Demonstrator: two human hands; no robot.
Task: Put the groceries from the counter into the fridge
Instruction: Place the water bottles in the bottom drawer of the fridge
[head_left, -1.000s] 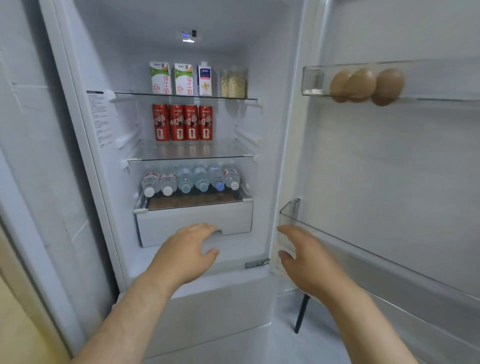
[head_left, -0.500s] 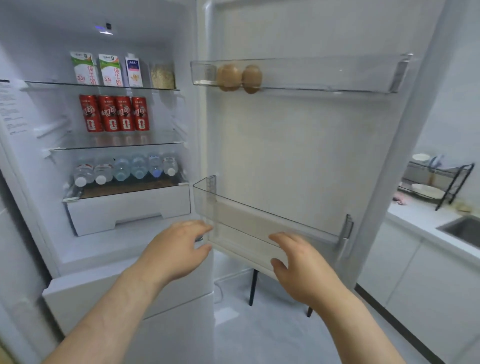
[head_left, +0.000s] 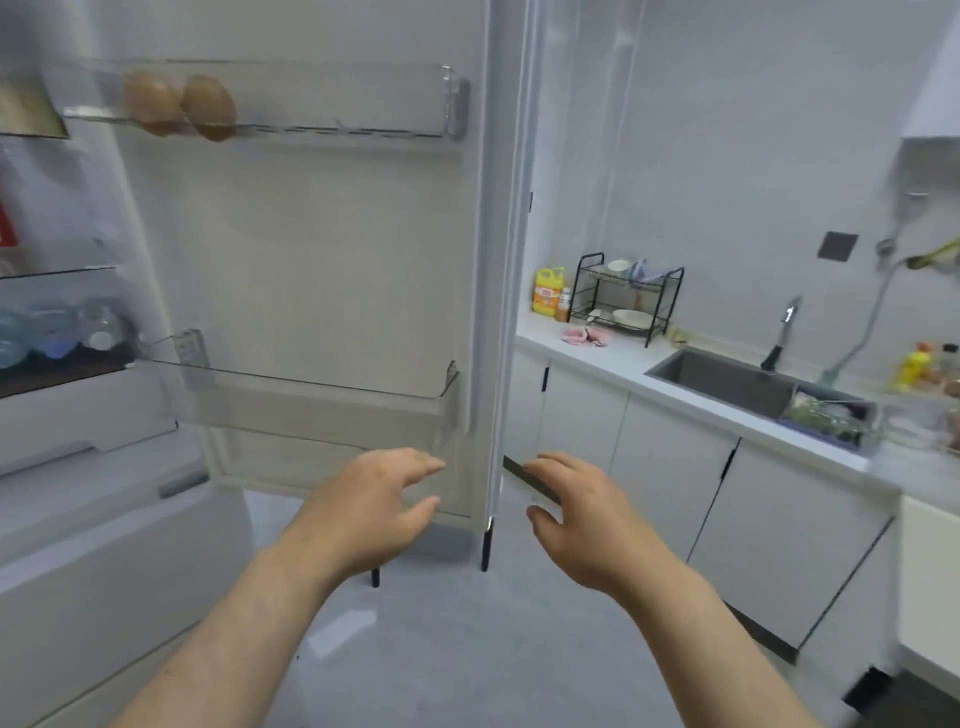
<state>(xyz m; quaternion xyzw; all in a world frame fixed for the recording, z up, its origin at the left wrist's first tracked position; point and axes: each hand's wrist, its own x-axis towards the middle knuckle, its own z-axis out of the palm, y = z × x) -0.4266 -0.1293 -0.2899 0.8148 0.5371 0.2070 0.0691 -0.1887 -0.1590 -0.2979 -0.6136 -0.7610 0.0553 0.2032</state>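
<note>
The left edge is cutting off a red drink can (head_left: 6, 223); blur is smearing the clear plastic water bottles (head_left: 57, 332) beneath.

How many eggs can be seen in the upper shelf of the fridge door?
2: one brown oval egg at the clear plastic shelf's left end, another just right of it; more may be hidden.

Two brown eggs (head_left: 179, 106) in clear plastic door shelf (head_left: 363, 130), white fridge door (head_left: 311, 249) left of white counter (head_left: 613, 358), black wire rack (head_left: 625, 283) on counter, left of steel sink (head_left: 727, 382)
</note>
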